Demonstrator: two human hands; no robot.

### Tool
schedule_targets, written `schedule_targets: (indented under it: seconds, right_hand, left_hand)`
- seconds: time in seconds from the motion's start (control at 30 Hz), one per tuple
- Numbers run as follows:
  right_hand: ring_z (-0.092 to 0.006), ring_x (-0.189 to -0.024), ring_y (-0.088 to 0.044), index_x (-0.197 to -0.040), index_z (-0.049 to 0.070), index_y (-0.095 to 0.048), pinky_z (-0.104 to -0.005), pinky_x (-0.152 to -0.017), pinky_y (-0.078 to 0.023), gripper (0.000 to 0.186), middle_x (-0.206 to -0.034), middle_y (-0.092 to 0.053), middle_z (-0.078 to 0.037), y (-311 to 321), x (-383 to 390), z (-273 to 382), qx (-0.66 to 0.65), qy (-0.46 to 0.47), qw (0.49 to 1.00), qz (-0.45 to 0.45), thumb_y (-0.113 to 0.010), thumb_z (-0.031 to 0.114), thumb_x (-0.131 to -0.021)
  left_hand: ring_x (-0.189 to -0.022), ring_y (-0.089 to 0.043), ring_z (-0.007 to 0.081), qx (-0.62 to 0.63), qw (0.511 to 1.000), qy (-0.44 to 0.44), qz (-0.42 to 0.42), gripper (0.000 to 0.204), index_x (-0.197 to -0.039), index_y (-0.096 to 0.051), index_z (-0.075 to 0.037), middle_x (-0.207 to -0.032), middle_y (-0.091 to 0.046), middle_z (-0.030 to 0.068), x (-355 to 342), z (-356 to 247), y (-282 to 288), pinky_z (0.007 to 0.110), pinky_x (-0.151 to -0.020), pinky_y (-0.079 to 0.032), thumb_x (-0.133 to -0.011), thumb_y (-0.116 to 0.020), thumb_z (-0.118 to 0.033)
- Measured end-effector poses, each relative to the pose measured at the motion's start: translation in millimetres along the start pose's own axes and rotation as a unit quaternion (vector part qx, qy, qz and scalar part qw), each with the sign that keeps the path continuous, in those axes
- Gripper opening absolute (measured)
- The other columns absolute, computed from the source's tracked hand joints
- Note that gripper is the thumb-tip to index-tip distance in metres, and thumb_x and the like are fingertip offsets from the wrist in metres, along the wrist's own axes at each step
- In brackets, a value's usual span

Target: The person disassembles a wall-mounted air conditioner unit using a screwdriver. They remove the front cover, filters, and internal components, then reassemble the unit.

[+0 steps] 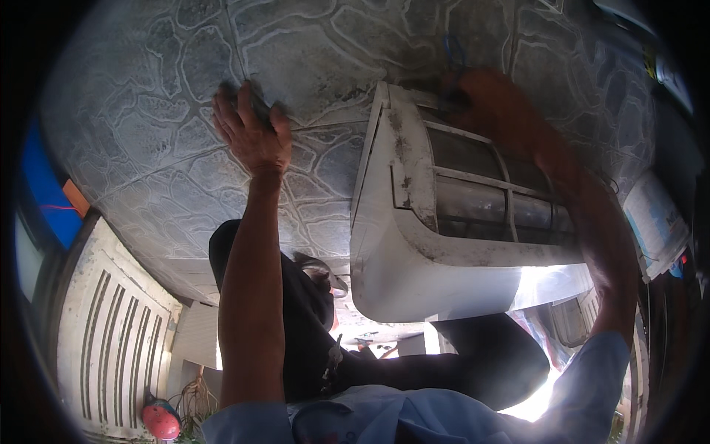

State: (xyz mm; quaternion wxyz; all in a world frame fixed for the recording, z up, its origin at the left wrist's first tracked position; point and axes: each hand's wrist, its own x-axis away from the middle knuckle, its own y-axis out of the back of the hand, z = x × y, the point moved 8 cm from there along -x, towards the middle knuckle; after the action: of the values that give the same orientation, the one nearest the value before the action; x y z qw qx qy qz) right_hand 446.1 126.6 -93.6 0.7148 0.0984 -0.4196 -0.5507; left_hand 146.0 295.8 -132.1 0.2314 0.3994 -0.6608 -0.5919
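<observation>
A white air conditioner unit [396, 266], stained with dark grime, lies on the grey stone-patterned tiles [318, 59], its gridded top [470, 153] exposed. My left hand [251, 137] rests on the tiles left of the unit, fingers spread and slightly bent, with a dark shadow between thumb and fingers. My right hand [484, 100] is closed at the unit's upper edge, over a dark item too hidden to name. A thin blue loop [455, 52] sticks out above that hand.
A white slatted panel [111, 325] stands at lower left, near a blue object [52, 192] and a red rounded item [161, 420]. A white bucket-like container [651, 222] sits at the right. My bent legs [481, 348] in dark trousers are below the unit.
</observation>
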Motion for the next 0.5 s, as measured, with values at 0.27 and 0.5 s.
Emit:
schedule_targets:
  seconds: [0.27,0.5]
  right_hand:
    - [-0.0336,-0.106,-0.068,-0.121,0.006,-0.067,-0.0459,-0.096,-0.053,0.035,-0.111,-0.071,-0.014,-4.6,5.2,17.0,0.069,-0.061,0.996,0.023,-0.075,0.016,-0.088]
    - [-0.031,-0.101,-0.07,-0.111,0.007,-0.073,-0.0409,-0.091,-0.055,0.024,-0.109,-0.072,-0.013,-10.5,13.2,3.8,0.012,-0.074,0.997,0.007,-0.074,0.014,-0.088]
  left_hand:
    - [-0.14,-0.039,0.0454,0.163,0.986,-0.028,-0.003,0.044,-0.137,-0.055,-0.008,-0.147,-0.044,0.0243,-4.8,-30.1,22.4,0.06,-0.116,-0.03,-0.097,-0.063,-0.027]
    - [-0.12,-0.06,0.0268,0.602,0.67,0.163,0.403,0.057,-0.144,-0.055,-0.004,-0.125,-0.059,0.0177,50.3,-108.7,4.8,0.042,-0.102,-0.051,-0.096,-0.072,-0.028]
